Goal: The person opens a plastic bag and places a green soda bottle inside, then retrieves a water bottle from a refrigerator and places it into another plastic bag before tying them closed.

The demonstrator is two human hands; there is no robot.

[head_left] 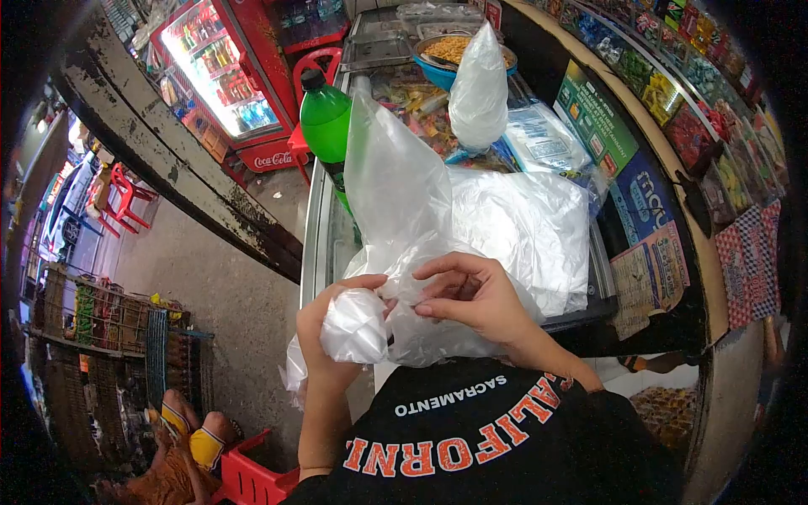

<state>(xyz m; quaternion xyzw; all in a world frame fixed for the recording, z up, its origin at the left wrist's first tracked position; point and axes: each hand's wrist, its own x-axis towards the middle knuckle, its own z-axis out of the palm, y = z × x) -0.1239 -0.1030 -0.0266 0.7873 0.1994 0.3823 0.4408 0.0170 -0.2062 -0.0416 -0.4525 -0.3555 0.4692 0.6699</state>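
Observation:
My left hand [332,316] is wrapped round a rounded bundle of clear plastic [355,326], with its fingertips partly hidden behind the film. My right hand [463,295] is beside it, thumb and index finger pinching crumpled clear plastic. A large translucent plastic bag [391,177] stands up loosely in front of my hands. Flat clear plastic bags [530,227] lie stacked on the counter to the right. Behind them stands a pointed white bundle of plastic [478,97]. A green bottle [325,118] is upright at the counter's left edge.
Farther back, a blue bowl [438,74] holds orange-brown snacks. Packaged goods [656,84] line the right side. A red drinks fridge [223,76] and a wooden post [168,126] are at the left. A seated person in yellow shorts [206,446] is at the lower left, near a red plastic chair [257,471].

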